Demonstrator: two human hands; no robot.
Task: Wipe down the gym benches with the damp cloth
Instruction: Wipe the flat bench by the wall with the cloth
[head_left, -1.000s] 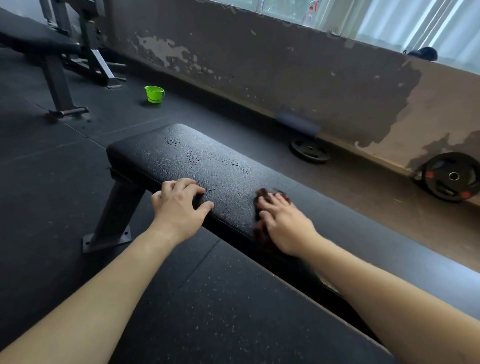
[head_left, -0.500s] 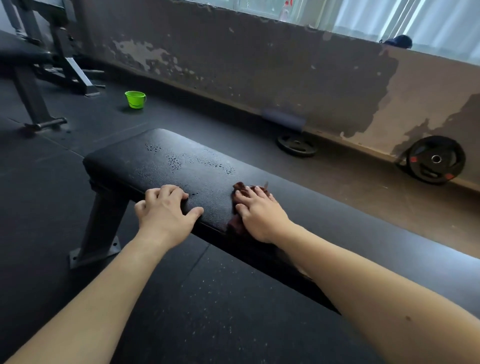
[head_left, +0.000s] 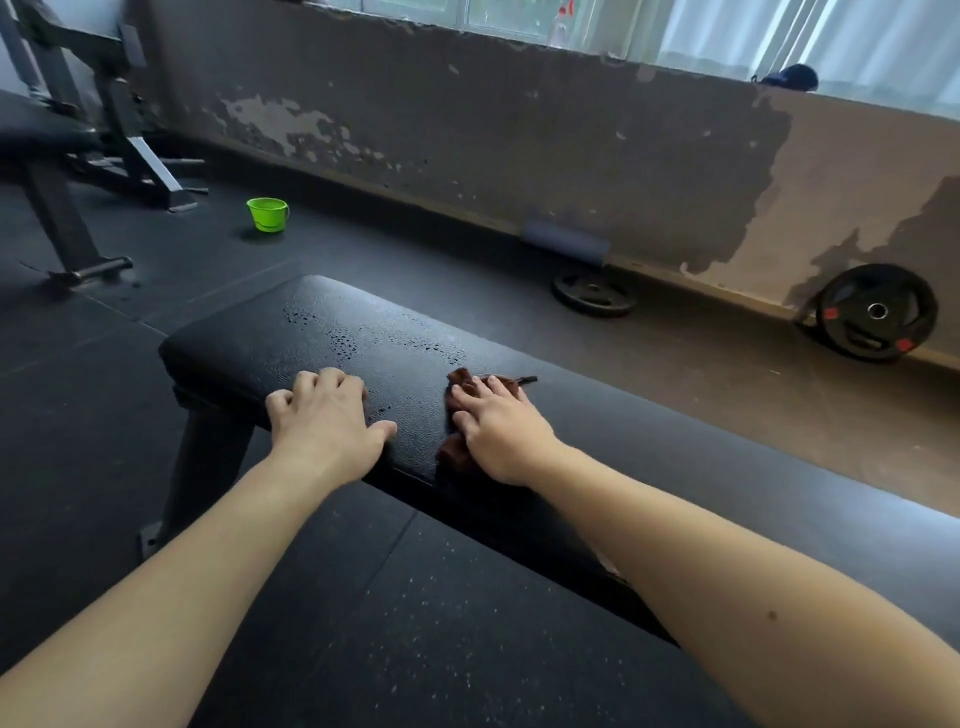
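Right grip (head_left: 501, 431) is lying flat on the dark brown cloth (head_left: 460, 378). I see its fingers (head_left: 493, 388) nearly straight and close together, pressing down. It does not curl round the cloth; it just pushes on top of it. Most of the cloth is hidden under this grip. A crumpled bit sticks out past the fingertips. Another bit shows by the thumb, at the near edge of the counter (head_left: 234, 353). So the cloth is right under the grip, on top of the black counter pad.

My left grip (head_left: 324, 415) sits on the same pad. It is near the right one but does not touch it or the cloth. Its fingers are bent with the tips on the pad, and the thumb sticks out to the side. It holds nothing.

Little water drops (head_left: 345, 343) dot the pad just past the left grip and the cloth. Farther off, a small green bucket (head_left: 267, 213) stands on the floor (head_left: 156, 249). One weight plate (head_left: 592, 296) lies flat by the wall (head_left: 519, 130). A bigger plate (head_left: 878, 312) leans against that wall.
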